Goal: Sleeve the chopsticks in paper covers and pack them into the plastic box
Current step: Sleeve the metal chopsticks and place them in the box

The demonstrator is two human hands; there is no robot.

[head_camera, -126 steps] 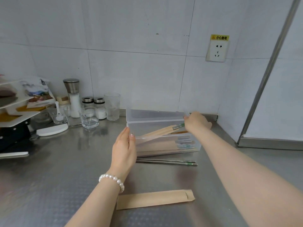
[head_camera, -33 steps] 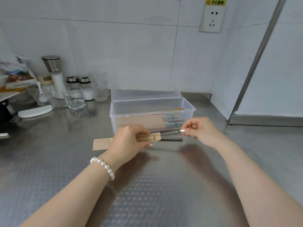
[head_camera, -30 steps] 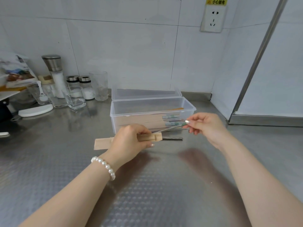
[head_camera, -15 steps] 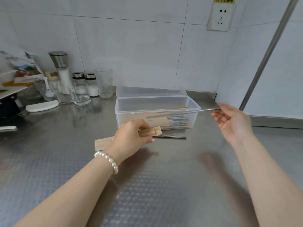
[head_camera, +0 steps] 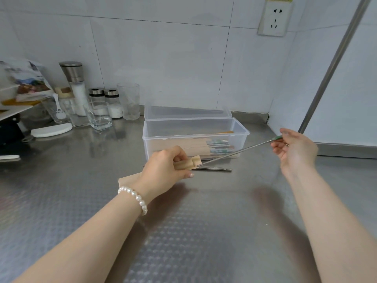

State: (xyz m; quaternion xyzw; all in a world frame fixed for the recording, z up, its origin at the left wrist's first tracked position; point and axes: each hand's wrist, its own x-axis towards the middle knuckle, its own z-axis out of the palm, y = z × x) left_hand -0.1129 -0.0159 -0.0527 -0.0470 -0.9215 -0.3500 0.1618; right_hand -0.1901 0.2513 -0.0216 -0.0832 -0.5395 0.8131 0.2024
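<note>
One chopstick (head_camera: 234, 153) pinched in the right hand (head_camera: 294, 149), tip at the paper cover (head_camera: 188, 163) clamped by the left hand (head_camera: 166, 170) — slide straight, keeping the mouth open.

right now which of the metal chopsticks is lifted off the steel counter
The green-ended metal chopstick in the right hand, its tip at the brown paper sleeve's mouth; the other loose chopstick lies flat.

Textured steel counter (head_camera: 204, 231) carries clear plastic box (head_camera: 195, 137) with open lid, one metal chopstick (head_camera: 214, 168) just before it, glass jars (head_camera: 106, 103), grinder (head_camera: 75, 86), tumbler (head_camera: 129, 101), white lid (head_camera: 52, 130) at back left.
</note>
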